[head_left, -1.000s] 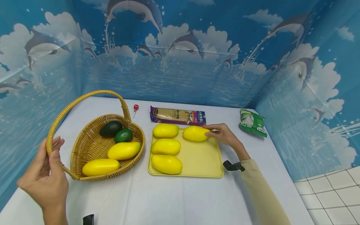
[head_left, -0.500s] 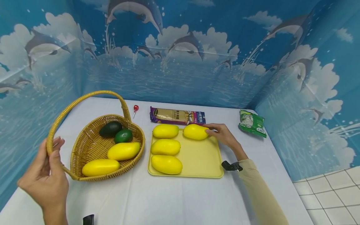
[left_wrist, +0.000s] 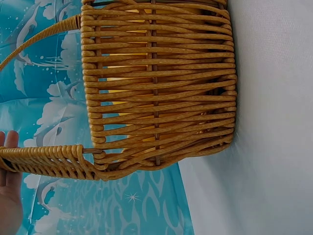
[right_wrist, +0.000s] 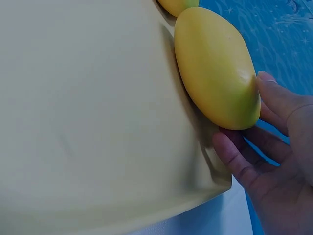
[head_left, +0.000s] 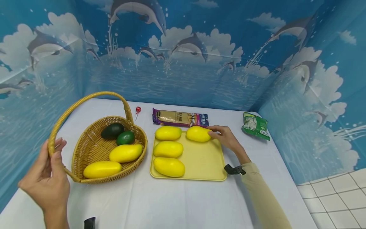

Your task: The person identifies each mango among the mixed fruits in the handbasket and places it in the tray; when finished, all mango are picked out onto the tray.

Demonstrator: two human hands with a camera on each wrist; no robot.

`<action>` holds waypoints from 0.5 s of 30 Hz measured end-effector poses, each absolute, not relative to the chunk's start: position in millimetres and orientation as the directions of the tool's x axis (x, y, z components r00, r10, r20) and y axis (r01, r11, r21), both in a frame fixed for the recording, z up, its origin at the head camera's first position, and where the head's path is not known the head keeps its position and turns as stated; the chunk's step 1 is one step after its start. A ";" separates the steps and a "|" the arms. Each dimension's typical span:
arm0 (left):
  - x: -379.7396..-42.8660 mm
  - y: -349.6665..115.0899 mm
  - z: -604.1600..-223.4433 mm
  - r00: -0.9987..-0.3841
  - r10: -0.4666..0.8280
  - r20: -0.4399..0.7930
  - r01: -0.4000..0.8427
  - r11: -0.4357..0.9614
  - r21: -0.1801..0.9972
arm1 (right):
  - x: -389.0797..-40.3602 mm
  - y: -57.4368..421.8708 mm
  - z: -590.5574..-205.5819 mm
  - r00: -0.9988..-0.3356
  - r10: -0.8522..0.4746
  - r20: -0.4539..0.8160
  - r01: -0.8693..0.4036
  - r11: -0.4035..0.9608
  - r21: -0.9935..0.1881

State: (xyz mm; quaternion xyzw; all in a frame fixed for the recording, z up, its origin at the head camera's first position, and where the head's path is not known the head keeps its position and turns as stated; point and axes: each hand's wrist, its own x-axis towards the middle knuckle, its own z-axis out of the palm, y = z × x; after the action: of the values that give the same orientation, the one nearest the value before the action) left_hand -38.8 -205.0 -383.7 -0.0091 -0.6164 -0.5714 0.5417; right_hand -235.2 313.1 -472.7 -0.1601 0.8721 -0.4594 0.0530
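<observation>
My left hand (head_left: 47, 178) grips the handle (left_wrist: 44, 157) of a woven basket (head_left: 94, 148), at the handle's near-left side. Two yellow mangoes (head_left: 125, 153) and two dark green avocados (head_left: 112, 131) lie in the basket. A yellow tray (head_left: 204, 162) stands right of it, with three mangoes (head_left: 168, 149) stacked in a column along its left side. At the tray's back edge, my right hand (head_left: 224, 136) holds another mango (right_wrist: 215, 68) by its right end. In the right wrist view its fingertips lie around that greenish end, low over the tray's corner.
Behind the tray lies a purple pasta packet (head_left: 180, 118). A red lollipop (head_left: 138, 110) is at the back, beside the basket. Toward the back right sits a green snack bag (head_left: 255, 126). A dolphin-print curtain (head_left: 171, 79) encloses the white table's back and sides.
The mango in my right hand has shifted slightly toward the tray's back edge, then stayed there. My left hand keeps its hold on the basket handle.
</observation>
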 end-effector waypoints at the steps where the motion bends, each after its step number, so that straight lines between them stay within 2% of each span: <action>1: -38.5 -205.1 -383.5 -0.413 -0.608 0.678 0.629 0.349 0.695 | -235.2 313.2 -472.2 -0.942 -0.330 0.059 -0.235 0.525 -0.818; 9: -38.7 -210.3 -387.5 -0.409 -0.600 0.687 0.615 0.374 0.694 | -237.0 313.8 -461.3 -0.946 -0.311 0.095 -0.264 0.561 -0.784; 15: -38.6 -211.9 -389.1 -0.426 -0.581 0.694 0.590 0.402 0.700 | -236.3 317.6 -418.3 -0.922 -0.259 0.287 -0.386 0.601 -0.699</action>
State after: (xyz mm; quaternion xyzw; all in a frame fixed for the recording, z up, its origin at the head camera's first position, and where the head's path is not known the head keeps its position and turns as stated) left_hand -38.6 -211.9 -389.1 -0.0037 -0.6435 -0.5467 0.5357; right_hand -236.3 317.6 -418.3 -0.1809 0.8914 -0.4082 -0.0782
